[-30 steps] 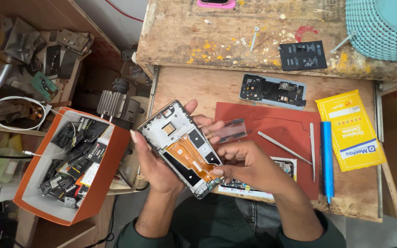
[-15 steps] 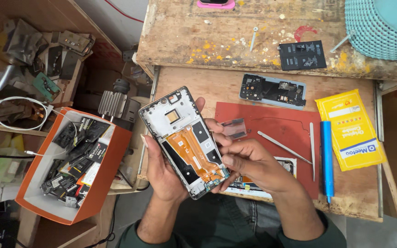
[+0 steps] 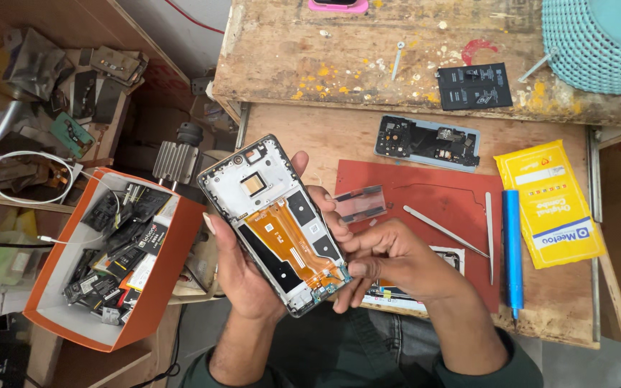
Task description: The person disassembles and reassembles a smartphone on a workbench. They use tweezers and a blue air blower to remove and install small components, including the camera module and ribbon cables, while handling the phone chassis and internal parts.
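Seen from the head camera, your left hand (image 3: 242, 276) cradled an opened phone frame (image 3: 274, 223) from beneath, palm up, fingers wrapped around its far edge and the thumb along the near one, so that it was closed firmly on the frame. The frame lay tilted, camera end toward the upper left, held above your lap just in front of the wooden workbench (image 3: 310, 140). An orange flex cable (image 3: 289, 241) ran down its exposed interior, between black panels.

Your right hand (image 3: 389, 262) met the frame at its lower end, thumb and fingertips pinched against the bottom edge near the small connector area; whether anything was held between those fingertips could not be told.

Behind your hands, a red work mat (image 3: 425, 194) covered the bench. On it lay a clear plastic piece (image 3: 359, 203), just beside your left fingertips, and metal tweezers (image 3: 443, 230) pointing away from your right hand. A second slim metal tool (image 3: 489, 233) and a blue screwdriver (image 3: 513, 248) lay upright in the view, side by side at the mat's right edge, with a yellow packet (image 3: 549, 201) beyond them. A detached phone back cover (image 3: 427, 141) rested above the mat, and a black battery (image 3: 474, 85) sat on the paint-stained upper shelf.

To your left, an orange box (image 3: 159, 287) stood full of assorted phone parts.
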